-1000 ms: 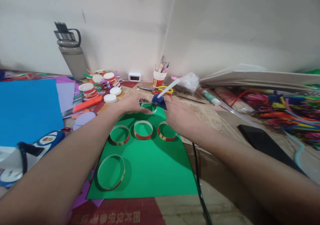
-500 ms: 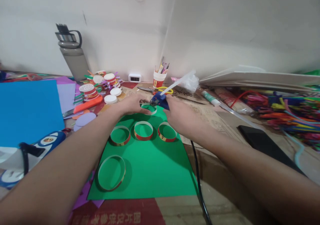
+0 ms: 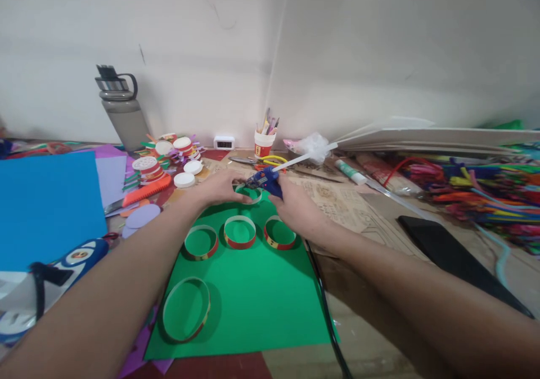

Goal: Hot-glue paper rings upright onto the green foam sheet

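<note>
My right hand (image 3: 295,203) is wrapped round a blue hot glue gun (image 3: 270,181), a long white glue stick (image 3: 297,161) poking out of its back. The gun's nozzle points left, close to the far paper ring (image 3: 254,199) on a green sheet (image 3: 253,294). My left hand (image 3: 221,189) curls round that ring's left side, its fingers partly hidden. Nearer me on the sheet stand a middle ring (image 3: 239,244), a left ring (image 3: 206,254), a right ring (image 3: 280,244) and a larger front-left ring (image 3: 206,320), all red and yellow outside and white inside.
A black cable (image 3: 327,306) runs along the sheet's right edge. To the left lie an orange utility knife (image 3: 147,190), blue paper (image 3: 50,204) and a bottle (image 3: 124,117). Scissors (image 3: 272,161) and a pen cup (image 3: 265,141) stand behind; a phone (image 3: 455,258) is at right.
The camera view has tilted up slightly, so the scene sits lower. The glue gun has turned, its glue stick now lying flatter, with its nozzle further left. My left hand stays at the far ring.
</note>
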### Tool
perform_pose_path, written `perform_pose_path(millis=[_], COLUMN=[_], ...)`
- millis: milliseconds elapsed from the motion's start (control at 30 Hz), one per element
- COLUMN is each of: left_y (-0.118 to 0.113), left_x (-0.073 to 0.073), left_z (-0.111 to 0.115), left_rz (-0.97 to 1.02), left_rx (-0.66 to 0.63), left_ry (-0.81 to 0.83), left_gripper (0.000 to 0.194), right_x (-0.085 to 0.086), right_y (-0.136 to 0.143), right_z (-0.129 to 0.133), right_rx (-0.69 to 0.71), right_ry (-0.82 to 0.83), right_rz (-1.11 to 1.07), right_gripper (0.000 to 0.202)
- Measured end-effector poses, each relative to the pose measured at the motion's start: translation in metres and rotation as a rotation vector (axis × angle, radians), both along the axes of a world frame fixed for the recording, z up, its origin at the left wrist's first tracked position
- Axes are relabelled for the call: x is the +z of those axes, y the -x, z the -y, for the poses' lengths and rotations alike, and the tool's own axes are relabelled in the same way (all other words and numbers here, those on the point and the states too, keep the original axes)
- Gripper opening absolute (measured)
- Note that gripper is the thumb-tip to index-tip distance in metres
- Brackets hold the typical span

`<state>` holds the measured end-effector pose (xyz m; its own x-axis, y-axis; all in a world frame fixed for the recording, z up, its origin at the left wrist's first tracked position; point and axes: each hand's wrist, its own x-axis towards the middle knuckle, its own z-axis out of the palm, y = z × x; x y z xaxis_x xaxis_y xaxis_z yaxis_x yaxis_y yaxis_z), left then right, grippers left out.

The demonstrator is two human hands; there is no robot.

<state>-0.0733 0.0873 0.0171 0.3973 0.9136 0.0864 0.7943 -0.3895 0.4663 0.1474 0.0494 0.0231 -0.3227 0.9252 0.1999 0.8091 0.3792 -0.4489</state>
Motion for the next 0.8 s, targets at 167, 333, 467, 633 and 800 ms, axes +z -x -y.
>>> perform_pose_path(millis=[167,333,467,633,800], left_y=[-0.002,-0.003,-0.003,-0.001,-0.002], left_x=[0.001,0.003,0.001,-0.003,-0.001], left_z=[0.002,0.002,0.0,-0.003,-0.002], left_rz=[0.025,-0.034,-0.035,0.005,-0.015], left_rx=[0.059,0.091,0.088,0.078,0.094], left_ry=[0.028,0.023,0.01,-0.005,-0.007], left_gripper=[0.073,0.066,0.064,0.062,0.065], right_x=[-0.004,-0.012,-0.014,-0.012,-0.009], right_y=[-0.001,0.0,0.001,0.003,0.004], right_z=[-0.001,-0.005,-0.006,-0.004,-0.001], right_rx=[0.002,0.017,0.03,0.034,0.054], right_ry=[-0.003,-0.008,-0.009,-0.025,-0.028], right_rz=[-0.011,-0.048,-0.082,-0.06,-0.055], right_gripper=[0.029,0.031,0.033,0.037,0.032])
